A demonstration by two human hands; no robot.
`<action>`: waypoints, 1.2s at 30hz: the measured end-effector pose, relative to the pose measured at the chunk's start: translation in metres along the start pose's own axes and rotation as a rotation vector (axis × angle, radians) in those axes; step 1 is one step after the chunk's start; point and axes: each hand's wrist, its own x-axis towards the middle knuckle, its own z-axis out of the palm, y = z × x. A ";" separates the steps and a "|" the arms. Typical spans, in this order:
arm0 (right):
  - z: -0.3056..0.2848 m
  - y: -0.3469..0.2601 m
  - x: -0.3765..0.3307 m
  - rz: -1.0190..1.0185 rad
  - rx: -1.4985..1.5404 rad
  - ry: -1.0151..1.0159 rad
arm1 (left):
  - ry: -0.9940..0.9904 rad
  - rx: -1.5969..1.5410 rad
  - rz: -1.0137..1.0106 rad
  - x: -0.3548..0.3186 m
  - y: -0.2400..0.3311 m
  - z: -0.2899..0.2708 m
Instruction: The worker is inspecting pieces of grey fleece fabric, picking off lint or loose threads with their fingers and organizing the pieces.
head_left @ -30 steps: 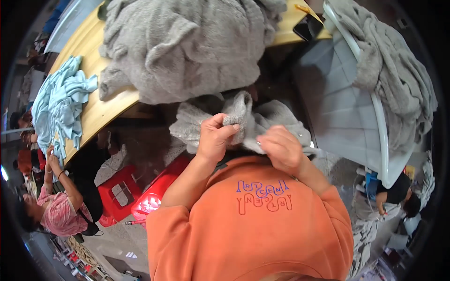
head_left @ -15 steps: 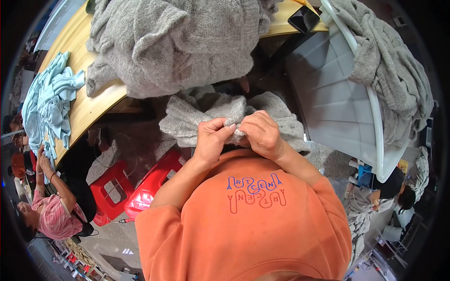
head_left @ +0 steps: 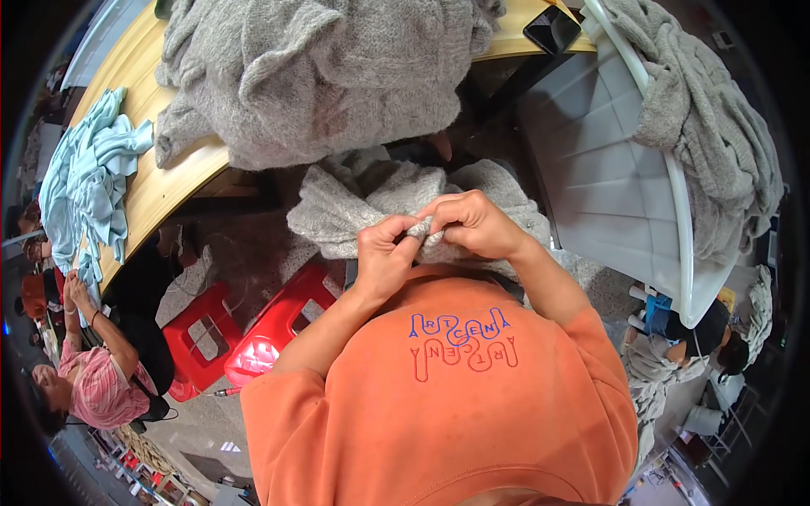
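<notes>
A grey knitted cloth (head_left: 371, 207) hangs in front of my chest, below the table edge. My left hand (head_left: 384, 257) pinches its near edge between thumb and fingers. My right hand (head_left: 472, 223) grips the same edge just beside it, fingers curled over the fabric; the two hands almost touch. A large heap of the same grey knit (head_left: 321, 72) lies on the yellow wooden table (head_left: 152, 190) just above the cloth.
A white plastic bin (head_left: 607, 185) stands at the right with grey knit (head_left: 709, 126) draped over its rim. A dark phone (head_left: 550, 28) lies on the table. Light blue cloth (head_left: 89, 181) lies at the left. Two red stools (head_left: 245, 325) stand below. A person in pink (head_left: 93, 379) sits at the lower left.
My hands have come together on the cloth's edge, the right one moving left toward the other. The cloth has bunched up between them.
</notes>
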 end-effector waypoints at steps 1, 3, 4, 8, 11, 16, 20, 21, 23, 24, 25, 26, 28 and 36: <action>0.000 -0.001 -0.001 0.043 -0.059 -0.004 | 0.010 0.005 -0.002 0.000 0.000 0.000; 0.002 -0.001 -0.003 0.117 -0.152 0.021 | 0.034 0.016 0.008 -0.001 -0.002 0.000; 0.005 -0.001 -0.003 0.160 -0.129 0.071 | 0.040 0.052 0.016 0.000 -0.002 0.000; 0.014 0.000 -0.002 0.280 -0.098 0.208 | 0.089 0.271 0.241 0.003 -0.004 -0.002; 0.020 0.001 -0.003 0.295 -0.116 0.281 | 0.103 0.333 0.296 0.004 -0.003 -0.002; 0.030 0.005 -0.008 0.190 -0.231 0.370 | 0.145 0.392 0.349 0.004 -0.005 0.000; 0.036 0.013 -0.009 0.103 -0.308 0.452 | 0.160 0.496 0.497 0.003 -0.011 0.002; 0.037 0.014 -0.009 0.079 -0.342 0.469 | 0.151 0.510 0.535 0.003 -0.012 0.001; 0.036 0.014 -0.011 0.212 -0.100 0.409 | 0.153 0.512 0.620 0.001 -0.014 0.001; 0.036 0.013 -0.012 0.306 0.020 0.371 | 0.154 0.511 0.663 0.000 -0.014 0.000; 0.035 0.011 -0.013 0.283 0.123 0.363 | 0.156 0.499 0.680 -0.001 -0.014 0.000; 0.034 0.009 -0.015 0.291 0.227 0.348 | 0.162 0.487 0.696 -0.002 -0.014 0.000; 0.033 0.006 -0.017 0.327 0.310 0.338 | 0.164 0.475 0.715 -0.002 -0.013 0.000; 0.043 0.019 -0.008 -0.070 -0.501 0.514 | 0.126 0.612 0.776 0.001 -0.006 0.004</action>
